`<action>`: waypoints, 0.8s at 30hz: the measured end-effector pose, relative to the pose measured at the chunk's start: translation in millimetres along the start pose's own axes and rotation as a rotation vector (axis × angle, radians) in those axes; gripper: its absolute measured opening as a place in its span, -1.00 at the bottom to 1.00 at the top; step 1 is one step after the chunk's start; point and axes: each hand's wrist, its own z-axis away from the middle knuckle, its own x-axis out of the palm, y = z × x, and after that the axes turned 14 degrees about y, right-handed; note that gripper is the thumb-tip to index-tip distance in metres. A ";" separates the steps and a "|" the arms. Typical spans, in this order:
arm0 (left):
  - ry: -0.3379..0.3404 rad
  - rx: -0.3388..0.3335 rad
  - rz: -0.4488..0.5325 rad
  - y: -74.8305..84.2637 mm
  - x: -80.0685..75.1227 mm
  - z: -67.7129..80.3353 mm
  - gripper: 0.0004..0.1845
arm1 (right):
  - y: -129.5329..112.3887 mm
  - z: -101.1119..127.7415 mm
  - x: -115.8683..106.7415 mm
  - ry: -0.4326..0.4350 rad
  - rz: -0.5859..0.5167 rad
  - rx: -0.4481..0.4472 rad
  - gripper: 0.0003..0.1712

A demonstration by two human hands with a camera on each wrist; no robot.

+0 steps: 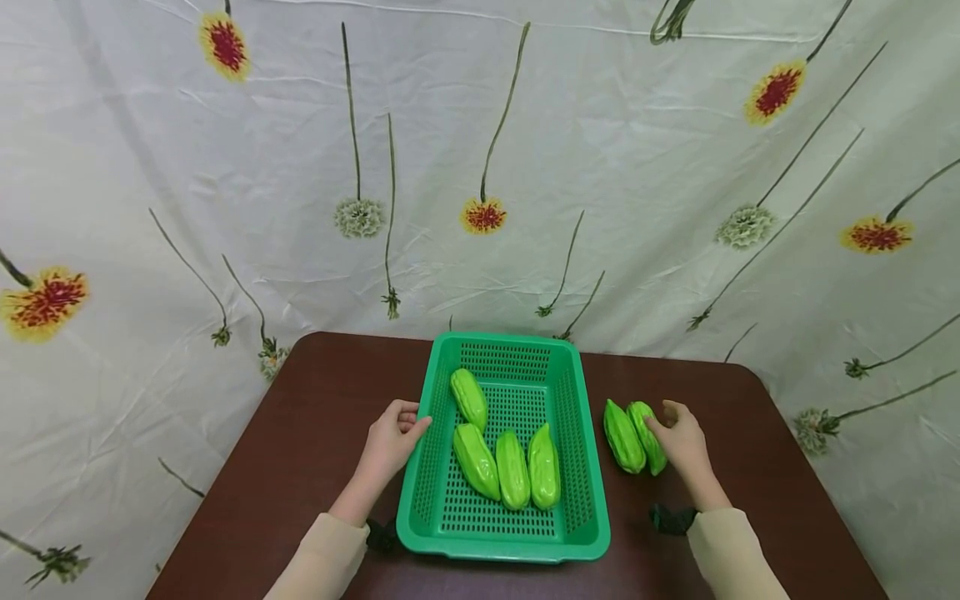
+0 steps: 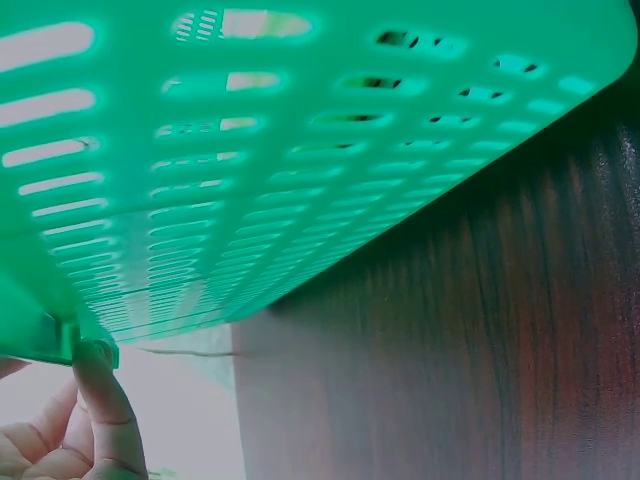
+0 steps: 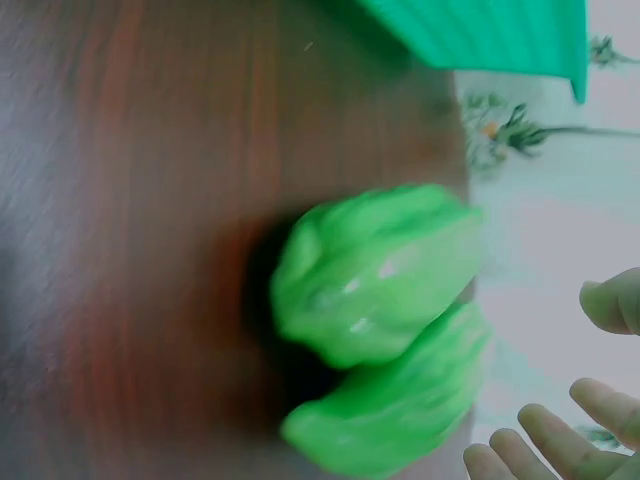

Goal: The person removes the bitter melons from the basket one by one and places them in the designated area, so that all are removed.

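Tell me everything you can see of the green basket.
The green basket is rectangular and open-topped, apparently plastic, with slotted walls and floor and a smooth rim with rounded corners. It stands upright on the dark brown table. Four glossy green vegetables lie inside: three side by side toward the near end, one farther back on the left. The left hand grips its left rim.

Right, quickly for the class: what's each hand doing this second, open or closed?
Left hand: closed, holding the green plastic basket by its side.
Right hand: open, holding nothing, beside two bitter melons.
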 end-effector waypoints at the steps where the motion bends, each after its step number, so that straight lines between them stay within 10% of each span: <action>1: 0.000 0.000 -0.002 0.0 -0.2 -0.1 -0.64 | -3.5 0.0 -0.3 -0.001 -0.004 -0.008 -0.27; 24: -0.023 -0.010 -0.019 3.9 -2.1 -2.8 -0.63 | -102.2 7.8 23.1 -0.052 -0.180 -0.152 -0.32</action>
